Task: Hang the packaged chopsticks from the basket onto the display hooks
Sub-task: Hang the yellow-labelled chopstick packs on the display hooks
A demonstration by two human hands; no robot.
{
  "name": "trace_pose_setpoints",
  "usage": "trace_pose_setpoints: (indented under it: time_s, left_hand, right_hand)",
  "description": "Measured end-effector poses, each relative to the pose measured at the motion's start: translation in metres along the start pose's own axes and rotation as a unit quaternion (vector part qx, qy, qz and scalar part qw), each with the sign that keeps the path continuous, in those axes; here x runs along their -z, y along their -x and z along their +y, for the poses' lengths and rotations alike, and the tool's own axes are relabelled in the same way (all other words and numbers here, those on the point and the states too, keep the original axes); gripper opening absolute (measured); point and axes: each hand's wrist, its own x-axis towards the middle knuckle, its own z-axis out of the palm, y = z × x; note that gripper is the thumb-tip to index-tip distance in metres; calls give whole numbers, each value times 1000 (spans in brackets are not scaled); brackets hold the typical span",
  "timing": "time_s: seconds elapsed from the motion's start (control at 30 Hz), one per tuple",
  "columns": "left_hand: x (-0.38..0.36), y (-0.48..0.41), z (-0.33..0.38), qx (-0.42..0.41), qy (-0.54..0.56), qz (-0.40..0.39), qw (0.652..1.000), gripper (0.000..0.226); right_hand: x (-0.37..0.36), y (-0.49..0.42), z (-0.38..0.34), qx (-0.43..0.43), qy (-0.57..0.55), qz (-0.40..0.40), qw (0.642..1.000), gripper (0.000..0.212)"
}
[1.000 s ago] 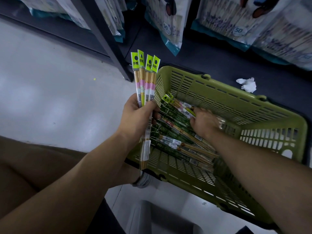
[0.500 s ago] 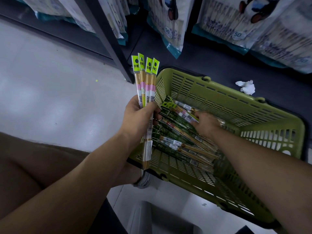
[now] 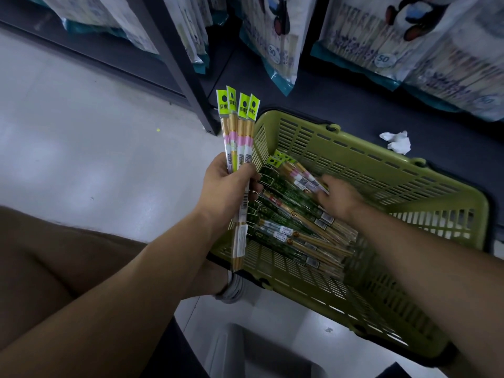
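Stretching across the left and near side, the pale floor [image 3: 81, 145] is meeting a dark shelf base [image 3: 341, 105] at the far right, where large printed bags [image 3: 275, 42] are hanging in a row. A green slatted basket [image 3: 381, 173] is sitting right of centre, its far rim toward that base. Packaged chopsticks [image 3: 294, 227] are lying in a loose heap along the basket's left side, most in dark green sleeves. The left grip [image 3: 226, 184] is curling around a held bundle [image 3: 238, 126] of about four pink-banded packs, holding them upright just left of the basket with their lime header tags fanning at the top. The right grip [image 3: 338, 197] is reaching into the basket and touching pink-banded packs on the heap; blur is hiding whether its fingers are pinching one. A crumpled white paper [image 3: 396, 141] is lying on the base beyond the far rim.
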Motion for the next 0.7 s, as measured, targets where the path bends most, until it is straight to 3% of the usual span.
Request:
trace_pose_setpoints:
  time_s: [0.17,0.33,0.47,0.57,0.7]
  left_hand:
    - [0,-1,-1,6,7,14,1000,12]
    - [-4,2,-3,36,-1,17,999,15]
    - [-10,15,3,40,26,-30,998,26]
    - [-21,30,7,26,70,-58,995,24]
    - [-26,37,8,77,121,-5,990,31]
  right_hand:
    - [17,18,-6,23,-28,45,998,22]
    - [41,55,-39,56,-160,48,984,8]
    - [60,90,-75,90,-254,62,961,7]
    - [59,115,-107,143,-234,55,960,14]
    - [46,134,-130,198,-196,51,959,16]
